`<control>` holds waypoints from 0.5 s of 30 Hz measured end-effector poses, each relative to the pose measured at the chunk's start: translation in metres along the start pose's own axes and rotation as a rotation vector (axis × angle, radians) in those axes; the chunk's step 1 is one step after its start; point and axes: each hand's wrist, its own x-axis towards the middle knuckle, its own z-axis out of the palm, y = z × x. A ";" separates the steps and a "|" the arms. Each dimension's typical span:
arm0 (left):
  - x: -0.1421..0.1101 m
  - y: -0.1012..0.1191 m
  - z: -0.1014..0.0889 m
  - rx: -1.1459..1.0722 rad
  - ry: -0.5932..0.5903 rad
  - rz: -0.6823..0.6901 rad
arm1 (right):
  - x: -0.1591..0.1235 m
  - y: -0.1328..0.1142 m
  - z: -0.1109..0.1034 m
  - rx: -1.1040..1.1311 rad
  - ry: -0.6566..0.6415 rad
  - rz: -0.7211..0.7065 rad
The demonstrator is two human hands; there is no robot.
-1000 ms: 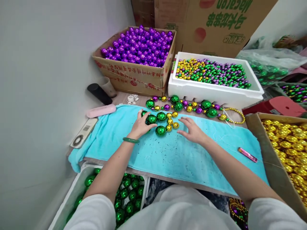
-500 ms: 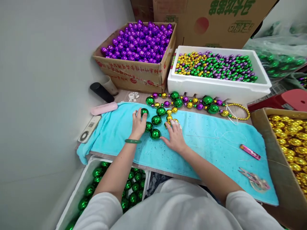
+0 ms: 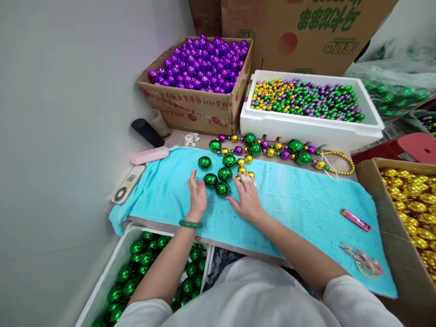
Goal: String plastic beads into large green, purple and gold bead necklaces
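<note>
Several large shiny green beads lie loose on the turquoise towel (image 3: 170,195); one green bead (image 3: 205,162) sits apart at the far left of the group. My left hand (image 3: 197,195) is open just left of the green bead (image 3: 210,180), its fingers raised. On the other side, my right hand (image 3: 247,197) is open, palm down, its thumb near another green bead (image 3: 222,189). Its fingertips partly cover a few gold beads (image 3: 241,170). Behind them a strung necklace of green, gold and purple beads (image 3: 255,149) stretches to the right.
Behind stand a carton of purple beads (image 3: 190,106) and a white foam box (image 3: 306,129) of small mixed beads. Gold beads fill a carton (image 3: 391,245) at right; green beads fill a box (image 3: 112,263) below left. Scissors (image 3: 363,260) and a pink-handled cutter (image 3: 355,220) lie on the towel.
My left hand has let go of the far-left green bead and drawn back toward me. My right hand stays by the gold beads. The view has tilted slightly.
</note>
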 end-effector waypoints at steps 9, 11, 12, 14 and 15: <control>0.170 0.080 -0.049 0.294 0.222 0.510 | -0.042 0.045 -0.009 0.099 0.010 -0.063; 0.223 0.110 -0.047 0.417 0.181 0.602 | -0.047 0.045 -0.007 0.077 0.039 -0.082; 0.249 0.122 -0.043 0.477 0.142 0.615 | -0.048 0.044 -0.006 0.068 0.056 -0.085; 0.298 0.139 -0.032 0.599 0.048 0.572 | -0.048 0.042 -0.007 0.056 0.089 -0.093; 0.320 0.145 -0.027 0.681 -0.003 0.513 | -0.047 0.042 -0.007 0.050 0.106 -0.104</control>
